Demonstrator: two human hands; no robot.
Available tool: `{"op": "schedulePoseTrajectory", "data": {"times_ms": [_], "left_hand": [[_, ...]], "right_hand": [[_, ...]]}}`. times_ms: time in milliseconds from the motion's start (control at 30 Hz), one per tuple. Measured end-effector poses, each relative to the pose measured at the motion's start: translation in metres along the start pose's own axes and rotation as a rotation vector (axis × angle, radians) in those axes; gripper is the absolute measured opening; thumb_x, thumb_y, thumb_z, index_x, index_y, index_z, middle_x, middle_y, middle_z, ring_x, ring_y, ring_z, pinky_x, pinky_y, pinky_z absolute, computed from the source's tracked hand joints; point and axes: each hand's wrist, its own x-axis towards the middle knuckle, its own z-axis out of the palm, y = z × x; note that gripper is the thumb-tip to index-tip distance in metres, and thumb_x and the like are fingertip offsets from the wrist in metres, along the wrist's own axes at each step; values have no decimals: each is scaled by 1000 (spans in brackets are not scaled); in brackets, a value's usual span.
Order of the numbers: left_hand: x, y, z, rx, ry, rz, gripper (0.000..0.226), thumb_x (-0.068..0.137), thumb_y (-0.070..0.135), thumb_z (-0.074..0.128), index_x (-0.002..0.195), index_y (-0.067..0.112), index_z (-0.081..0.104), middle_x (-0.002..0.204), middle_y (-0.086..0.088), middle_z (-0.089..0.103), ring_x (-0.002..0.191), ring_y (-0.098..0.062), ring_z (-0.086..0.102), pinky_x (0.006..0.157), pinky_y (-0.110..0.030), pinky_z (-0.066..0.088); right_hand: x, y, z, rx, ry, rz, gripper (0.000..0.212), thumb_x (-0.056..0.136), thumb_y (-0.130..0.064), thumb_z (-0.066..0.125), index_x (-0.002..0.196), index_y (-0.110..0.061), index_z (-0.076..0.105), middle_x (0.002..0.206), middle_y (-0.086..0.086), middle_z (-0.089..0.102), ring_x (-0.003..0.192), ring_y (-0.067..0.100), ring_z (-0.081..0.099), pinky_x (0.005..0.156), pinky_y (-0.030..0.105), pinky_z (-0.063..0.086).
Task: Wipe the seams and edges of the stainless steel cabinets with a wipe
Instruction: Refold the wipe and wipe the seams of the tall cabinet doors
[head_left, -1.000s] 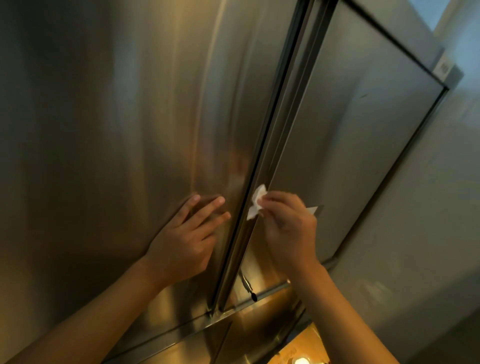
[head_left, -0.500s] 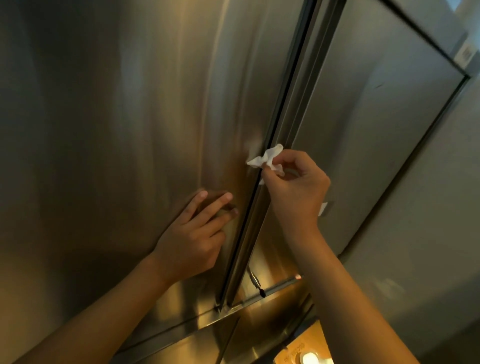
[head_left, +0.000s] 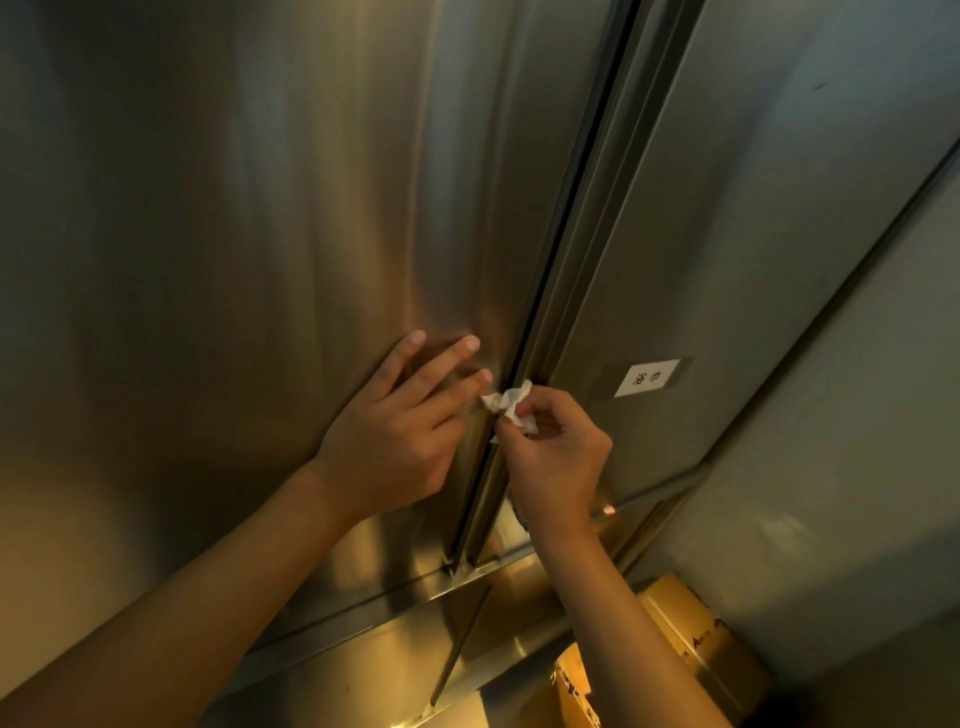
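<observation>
Two tall stainless steel cabinet doors fill the view, the left door (head_left: 249, 249) and the right door (head_left: 753, 208), meeting at a dark vertical seam (head_left: 566, 223). My right hand (head_left: 558, 462) pinches a small crumpled white wipe (head_left: 509, 405) and holds it against the seam low down. My left hand (head_left: 400, 431) lies flat on the left door just beside the seam, fingers straight and spread, its fingertips close to the wipe.
A white label with printed characters (head_left: 647, 378) is stuck on the right door. A horizontal steel ledge (head_left: 395, 597) runs below the doors, with lower doors under it. Cardboard boxes (head_left: 691, 639) sit at the bottom right. A pale wall (head_left: 857, 467) stands to the right.
My right hand went up the seam with the wipe, then came back down beside my left fingertips. The label on the right door is now uncovered. My left hand stayed pressed on the left door.
</observation>
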Motion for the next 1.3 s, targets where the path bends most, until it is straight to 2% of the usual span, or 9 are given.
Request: {"op": "schedulePoseTrajectory", "data": {"times_ms": [233,367,567,733,833,933,1067,1200,1300], "left_hand": [[0,0,2,5,-2,2,26,98,21,52,88,15,76,146,-7,62,151,-32,39,124,-60,22],[0,1,3,-1,14,6,32,100,20,48,85,14,75,145,-6,63,150,-32,40,123,-61,25],[0,0,3,-3,25,17,31,99,19,50,82,14,75,144,-6,63,150,-32,40,123,-61,25],[0,0,1,-24,10,14,35,101,21,46,83,15,75,145,-6,63,150,-32,39,124,-61,23],[-1,0,1,-16,-6,18,37,103,25,43,89,16,76,145,-7,62,151,-33,37,125,-60,19],[-1,-1,2,-9,9,17,28,100,23,51,91,16,76,145,-8,62,152,-34,35,125,-59,19],[-3,0,5,-7,42,12,24,99,22,54,90,15,75,142,-9,64,151,-35,37,124,-61,21],[-3,-1,6,-18,25,10,29,101,24,51,87,18,75,143,-9,63,152,-35,35,125,-61,19],[-4,-1,6,-22,22,7,26,101,24,53,86,19,75,145,-8,62,153,-34,34,126,-59,18]], "right_hand": [[-40,32,8,-99,-45,126,21,75,-5,85,81,-21,72,77,-12,68,75,9,66,66,15,48],[-65,52,12,-149,-100,210,22,76,-7,83,79,-25,71,76,-12,68,76,10,66,64,27,53],[-85,66,16,-184,-145,322,25,78,0,79,72,-23,69,73,-12,67,78,4,64,65,10,45],[-88,70,11,-205,-201,365,23,82,-5,80,76,-25,71,76,-13,68,80,2,65,66,12,45],[-63,45,-7,-197,-166,228,23,81,-2,82,82,-23,72,77,-12,68,75,5,66,64,15,46],[-14,-4,-35,-230,-121,-110,22,79,1,82,92,-14,74,89,-6,71,82,6,68,72,18,51],[64,-62,-62,-316,-3,-545,10,84,3,78,93,-1,77,103,10,75,97,19,72,85,26,56],[105,-64,-60,-464,-49,-643,17,85,5,75,98,-4,81,110,9,75,101,24,71,88,36,58],[95,-42,-51,-524,-108,-702,20,83,8,75,99,-3,81,109,10,75,99,25,69,88,31,55]]}}
